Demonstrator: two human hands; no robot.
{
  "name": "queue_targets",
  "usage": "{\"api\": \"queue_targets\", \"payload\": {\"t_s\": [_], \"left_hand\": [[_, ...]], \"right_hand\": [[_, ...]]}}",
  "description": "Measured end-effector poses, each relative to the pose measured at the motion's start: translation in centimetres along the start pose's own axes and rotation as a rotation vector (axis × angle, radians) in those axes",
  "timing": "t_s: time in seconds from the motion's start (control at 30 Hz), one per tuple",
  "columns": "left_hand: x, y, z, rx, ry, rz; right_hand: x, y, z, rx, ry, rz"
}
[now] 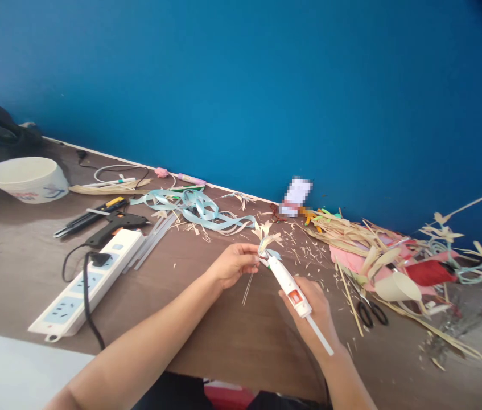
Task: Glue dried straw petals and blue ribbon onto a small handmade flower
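Observation:
My left hand [237,264] pinches the base of a small flower made of pale husk strips [266,236]. Two thin stems hang below its fingers. My right hand [312,310] is wrapped round a white glue gun [287,285], with a clear glue stick [320,336] poking out of its back end. The gun's nozzle points up and left, right at the flower's base by my left fingertips. Whether the nozzle touches the flower I cannot tell. A bit of light blue ribbon [274,254] shows beside the nozzle.
At left lie a power strip [95,287], a black glue gun [115,226], a utility knife [89,217] and a white bucket [27,179]. Blue ribbon [200,208] curls behind my hands. Right are black-handled scissors [371,312], husk strips [351,233] and a paper cup [398,287]. A blue wall [241,102] bounds the table.

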State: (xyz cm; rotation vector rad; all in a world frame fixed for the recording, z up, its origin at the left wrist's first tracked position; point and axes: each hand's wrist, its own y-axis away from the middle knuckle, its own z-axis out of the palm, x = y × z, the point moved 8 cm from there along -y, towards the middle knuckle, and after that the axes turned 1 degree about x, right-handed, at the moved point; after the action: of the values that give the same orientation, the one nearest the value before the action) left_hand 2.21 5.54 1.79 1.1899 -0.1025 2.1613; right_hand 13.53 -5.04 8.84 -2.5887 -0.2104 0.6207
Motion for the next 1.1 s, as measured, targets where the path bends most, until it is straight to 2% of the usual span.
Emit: {"api": "queue_targets", "payload": {"t_s": [0.3, 0.53, 0.67, 0.77, 0.87, 0.93, 1.1], "left_hand": [[-0.2, -0.1, 0.1, -0.021, -0.021, 0.002], [-0.3, -0.1, 0.1, -0.016, -0.028, -0.002], [-0.2, -0.2, 0.0, -0.011, -0.021, 0.013], [0.2, -0.3, -0.5, 0.028, -0.002, 0.036], [0.9, -0.4, -1.2, 0.089, 0.021, 0.085], [1.2, -0.4, -1.4, 0.110, 0.032, 0.113], [1.7, -0.2, -1.4, 0.118, 0.042, 0.145]], "right_hand": [[0.1, -0.1, 1.0, -0.120, 0.057, -0.038], [0.2, -0.2, 0.9, -0.083, 0.048, -0.026], [0.1, 0.0, 1.4, -0.138, 0.051, -0.033], [1.5, 0.4, 0.4, -0.053, 0.022, 0.062], [3.4, 1.2, -0.6, 0.044, 0.094, 0.178], [3.6, 1.5, 0.0, -0.011, 0.150, 0.175], [2.1, 1.6, 3.7, -0.214, 0.218, 0.095]]}}
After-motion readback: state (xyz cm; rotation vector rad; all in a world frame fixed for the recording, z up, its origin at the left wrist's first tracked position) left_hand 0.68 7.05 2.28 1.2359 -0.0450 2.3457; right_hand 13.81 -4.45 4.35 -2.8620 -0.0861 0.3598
